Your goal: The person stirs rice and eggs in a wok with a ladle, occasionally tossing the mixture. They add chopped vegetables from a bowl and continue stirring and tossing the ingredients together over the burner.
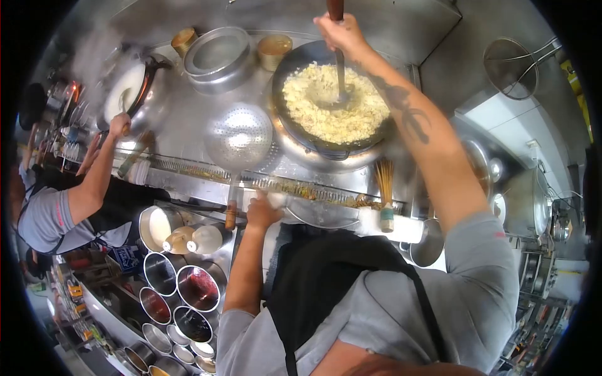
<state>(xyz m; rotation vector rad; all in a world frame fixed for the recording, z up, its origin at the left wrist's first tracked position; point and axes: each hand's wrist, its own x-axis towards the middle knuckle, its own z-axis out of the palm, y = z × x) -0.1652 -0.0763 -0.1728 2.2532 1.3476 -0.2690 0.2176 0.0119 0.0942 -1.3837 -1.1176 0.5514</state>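
Observation:
My right hand [342, 32] is wrapped round the upper part of a long ladle [340, 69] with a wooden grip. The ladle's head rests in crumbly yellow-and-white food [307, 116], which looks like egg with rice, inside a dark wok [280, 88]. Steam or blur softens the food around the ladle. Below and left of the wok, my left hand [263, 212] is over the stove's front edge, at least one finger stretched forward, with nothing visible in it. Just left of it lies the wooden-handled perforated strainer [239, 135], its bowl on the steel stove top.
A co-worker's hand [119, 124] grips a ladle in a steaming wok [128, 88] at left. Metal pots of sauces [197, 288] and bottles [205, 239] stand at lower left. A bamboo brush [385, 194] stands right of the food-littered drain grate [301, 188]. A wire strainer [511, 69] hangs at right.

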